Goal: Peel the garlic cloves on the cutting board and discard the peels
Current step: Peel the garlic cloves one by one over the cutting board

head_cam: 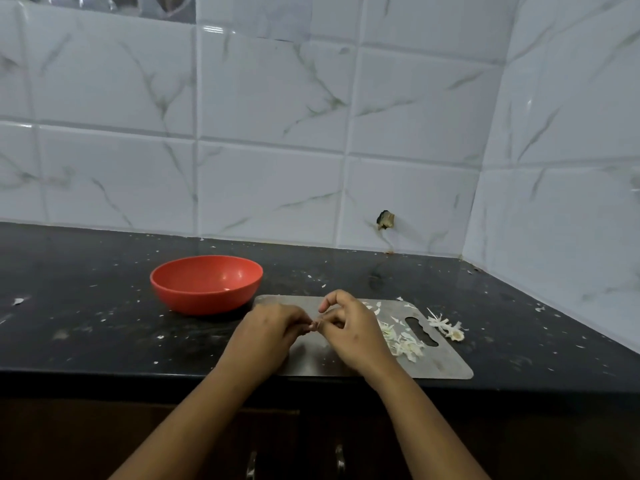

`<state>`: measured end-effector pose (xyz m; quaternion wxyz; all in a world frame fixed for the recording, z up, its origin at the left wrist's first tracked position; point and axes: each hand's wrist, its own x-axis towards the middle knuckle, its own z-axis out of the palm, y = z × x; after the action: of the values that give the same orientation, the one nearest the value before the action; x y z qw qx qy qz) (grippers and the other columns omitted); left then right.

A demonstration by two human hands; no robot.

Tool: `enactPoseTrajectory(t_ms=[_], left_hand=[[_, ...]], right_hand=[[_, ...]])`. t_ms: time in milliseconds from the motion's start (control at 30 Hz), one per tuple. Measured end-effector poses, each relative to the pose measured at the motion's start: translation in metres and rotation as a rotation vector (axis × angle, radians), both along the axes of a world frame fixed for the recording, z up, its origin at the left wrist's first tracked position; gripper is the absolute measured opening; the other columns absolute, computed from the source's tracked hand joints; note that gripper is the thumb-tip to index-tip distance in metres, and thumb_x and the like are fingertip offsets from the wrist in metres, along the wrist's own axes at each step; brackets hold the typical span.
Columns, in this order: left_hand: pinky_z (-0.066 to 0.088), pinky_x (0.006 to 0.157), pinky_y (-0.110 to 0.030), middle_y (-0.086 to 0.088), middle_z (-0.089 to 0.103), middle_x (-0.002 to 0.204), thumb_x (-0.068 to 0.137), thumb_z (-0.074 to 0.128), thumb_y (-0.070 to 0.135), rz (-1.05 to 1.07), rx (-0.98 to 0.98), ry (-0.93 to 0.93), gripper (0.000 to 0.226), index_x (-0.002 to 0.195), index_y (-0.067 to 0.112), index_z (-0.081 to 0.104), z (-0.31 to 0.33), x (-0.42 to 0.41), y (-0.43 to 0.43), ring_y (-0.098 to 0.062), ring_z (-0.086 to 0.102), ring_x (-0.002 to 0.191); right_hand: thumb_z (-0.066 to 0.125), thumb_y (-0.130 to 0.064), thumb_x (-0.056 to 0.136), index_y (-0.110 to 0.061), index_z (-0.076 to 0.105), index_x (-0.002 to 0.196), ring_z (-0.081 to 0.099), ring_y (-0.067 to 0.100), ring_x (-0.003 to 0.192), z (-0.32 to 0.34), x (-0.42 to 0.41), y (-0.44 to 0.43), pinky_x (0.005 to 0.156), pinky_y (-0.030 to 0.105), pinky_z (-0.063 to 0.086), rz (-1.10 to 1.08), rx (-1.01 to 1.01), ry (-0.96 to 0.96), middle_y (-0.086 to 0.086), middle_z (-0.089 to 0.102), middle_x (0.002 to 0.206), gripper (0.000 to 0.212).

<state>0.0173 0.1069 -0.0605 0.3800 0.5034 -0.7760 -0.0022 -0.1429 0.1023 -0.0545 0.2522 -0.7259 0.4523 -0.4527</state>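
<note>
Both hands meet above the grey cutting board (440,362). My left hand (268,329) and my right hand (349,327) pinch a small garlic clove (316,325) between their fingertips; most of the clove is hidden by the fingers. A pile of pale garlic peels (407,344) lies on the board to the right of my right hand. A garlic stem with its papery skin (446,327) rests on the counter just past the board's handle slot.
A red bowl (206,284) stands on the dark counter (86,306), left of the board and behind my left hand. White tiled walls close the back and right sides. Peel scraps dot the counter. Cabinet handles (339,462) show below the front edge.
</note>
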Motion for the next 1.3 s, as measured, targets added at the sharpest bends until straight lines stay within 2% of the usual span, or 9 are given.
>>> enactPoseTrajectory(t_ms=[167, 333, 433, 567, 700, 833, 1100, 1167, 1300], left_hand=[[0.051, 0.074, -0.031, 0.007, 0.070, 0.080, 0.088, 0.066, 0.023, 0.036, 0.026, 0.095, 0.008, 0.086, 0.021, 0.074, -0.004, 0.002, -0.003, -0.006, 0.061, 0.072], [0.050, 0.070, -0.022, 0.014, 0.068, 0.074, 0.091, 0.061, 0.020, 0.017, 0.118, 0.199, 0.014, 0.081, 0.024, 0.070, -0.006, 0.004, -0.007, 0.003, 0.058, 0.066], [0.043, 0.063, -0.017, 0.015, 0.065, 0.070, 0.092, 0.060, 0.021, 0.035, 0.114, 0.219, 0.016, 0.079, 0.024, 0.068, -0.007, 0.004, -0.007, 0.008, 0.054, 0.060], [0.051, 0.070, -0.025, 0.014, 0.066, 0.072, 0.093, 0.059, 0.021, 0.054, 0.110, 0.206, 0.016, 0.079, 0.022, 0.065, -0.009, 0.002, -0.006, 0.003, 0.060, 0.069], [0.052, 0.073, -0.026, 0.013, 0.066, 0.071, 0.095, 0.055, 0.023, 0.049, 0.138, 0.162, 0.019, 0.077, 0.028, 0.060, -0.008, 0.001, -0.003, 0.000, 0.062, 0.073], [0.051, 0.073, -0.024, 0.010, 0.065, 0.069, 0.095, 0.053, 0.021, 0.013, 0.185, 0.142, 0.023, 0.076, 0.030, 0.059, -0.005, 0.001, -0.003, 0.001, 0.061, 0.069], [0.035, 0.054, -0.010, 0.007, 0.056, 0.063, 0.097, 0.050, 0.019, -0.070, 0.304, 0.197, 0.032, 0.067, 0.023, 0.057, 0.000, 0.003, -0.003, 0.003, 0.048, 0.053], [0.034, 0.054, -0.011, 0.005, 0.055, 0.065, 0.098, 0.049, 0.020, -0.081, 0.320, 0.216, 0.033, 0.066, 0.023, 0.057, 0.001, 0.004, -0.003, 0.000, 0.047, 0.056], [0.035, 0.055, -0.012, 0.005, 0.055, 0.065, 0.098, 0.048, 0.021, -0.063, 0.322, 0.254, 0.033, 0.067, 0.023, 0.056, 0.001, 0.004, -0.003, -0.004, 0.048, 0.059]], right_hand=[[0.064, -0.005, 0.088, -0.017, 0.063, 0.085, 0.056, -0.004, 0.057, 0.001, 0.001, -0.006, 0.059, 0.009, 0.039, 0.026, 0.011, 0.031, -0.004, 0.069, 0.068, 0.013], [0.062, -0.006, 0.089, -0.017, 0.065, 0.087, 0.054, 0.011, 0.054, 0.002, 0.003, -0.012, 0.054, 0.027, 0.049, 0.079, 0.072, 0.016, 0.004, 0.068, 0.073, 0.011], [0.060, -0.010, 0.092, -0.020, 0.067, 0.085, 0.055, 0.007, 0.049, 0.001, 0.003, -0.011, 0.052, 0.023, 0.049, 0.055, 0.036, 0.094, -0.001, 0.070, 0.076, 0.014], [0.061, -0.010, 0.089, -0.030, 0.066, 0.075, 0.056, -0.001, 0.054, -0.002, 0.004, -0.009, 0.053, 0.016, 0.045, 0.044, -0.018, 0.173, -0.008, 0.069, 0.071, 0.025], [0.061, -0.008, 0.086, -0.028, 0.065, 0.075, 0.054, 0.001, 0.055, -0.001, 0.003, -0.009, 0.054, 0.017, 0.044, 0.045, -0.026, 0.183, -0.001, 0.070, 0.074, 0.023], [0.061, -0.009, 0.085, -0.026, 0.066, 0.072, 0.052, 0.003, 0.049, 0.000, 0.002, -0.005, 0.051, 0.020, 0.045, 0.043, -0.047, 0.196, -0.005, 0.064, 0.065, 0.022], [0.057, -0.016, 0.080, -0.023, 0.072, 0.077, 0.057, 0.014, 0.050, -0.003, 0.004, -0.003, 0.056, 0.033, 0.050, 0.046, -0.126, 0.277, 0.004, 0.066, 0.067, 0.017], [0.054, -0.019, 0.078, -0.022, 0.072, 0.079, 0.059, 0.015, 0.053, -0.003, 0.005, -0.001, 0.056, 0.031, 0.049, 0.034, -0.156, 0.314, 0.004, 0.066, 0.065, 0.019], [0.058, -0.009, 0.086, -0.024, 0.066, 0.076, 0.054, 0.004, 0.043, -0.002, 0.005, 0.000, 0.048, 0.019, 0.044, -0.002, -0.082, 0.200, 0.001, 0.066, 0.065, 0.020]])
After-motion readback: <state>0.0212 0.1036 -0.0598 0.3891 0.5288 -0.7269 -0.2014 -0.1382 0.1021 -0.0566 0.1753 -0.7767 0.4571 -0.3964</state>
